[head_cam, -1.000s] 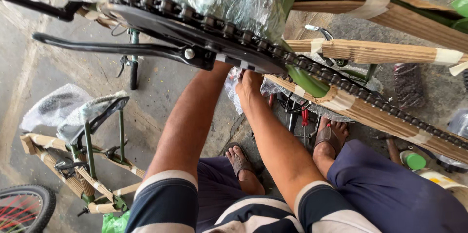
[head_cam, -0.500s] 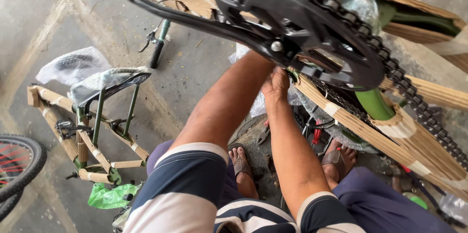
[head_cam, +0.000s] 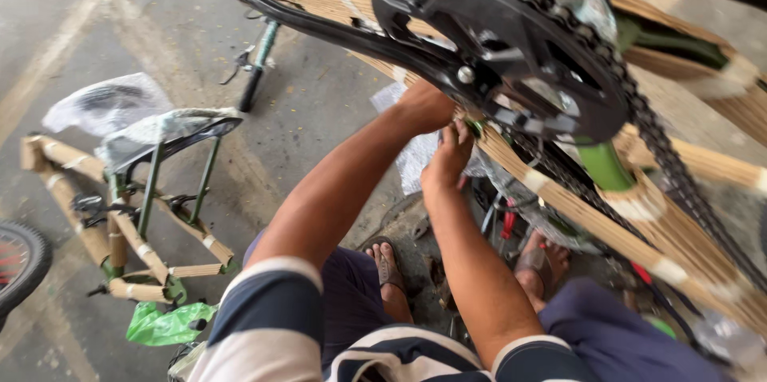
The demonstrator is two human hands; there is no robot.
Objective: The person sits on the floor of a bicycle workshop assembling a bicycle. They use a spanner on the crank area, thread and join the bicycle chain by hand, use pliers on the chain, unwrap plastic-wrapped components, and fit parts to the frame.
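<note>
1. The floor here is bare grey concrete (head_cam: 319, 110), stained and scuffed, with a pale painted line running across the far left.
2. A person sits low over it in a shirt with dark and white stripes, sandalled feet planted on the floor between the knees.
3. Right in front of them hangs a bicycle frame (head_cam: 663, 230) with green tubes, most of them wrapped in corrugated cardboard held by tape.
4. A black chainring (head_cam: 511, 46) with its chain sits at the top of the view, and a black crank arm (head_cam: 319, 26) runs from it up toward the left.
5. The left hand (head_cam: 427, 106) is raised just under the crank's hub, knuckles toward me, fingers curled in; it seems to press against the frame there, but what it grips, if anything, is hidden behind the hand.
6. The right hand (head_cam: 449, 154) is just below and beside it, fingers pinched together on a small green part (head_cam: 474, 125) at the foot of the chainring, where the wrapped tube meets the hub. The part is too small and blurred to say what it is.
7. The two hands are nearly touching, both close under the chainring.
8. Behind the hands a sheet of clear bubble wrap (head_cam: 415, 158) lies on the floor.
9. Off to the left stands a second bicycle frame (head_cam: 136, 230), also green and cardboard-wrapped, with plastic film over its top.
10. A crumpled green bag (head_cam: 164, 324) lies at its foot, and a slice of black tyre (head_cam: 20, 262) shows at the left edge.
</note>
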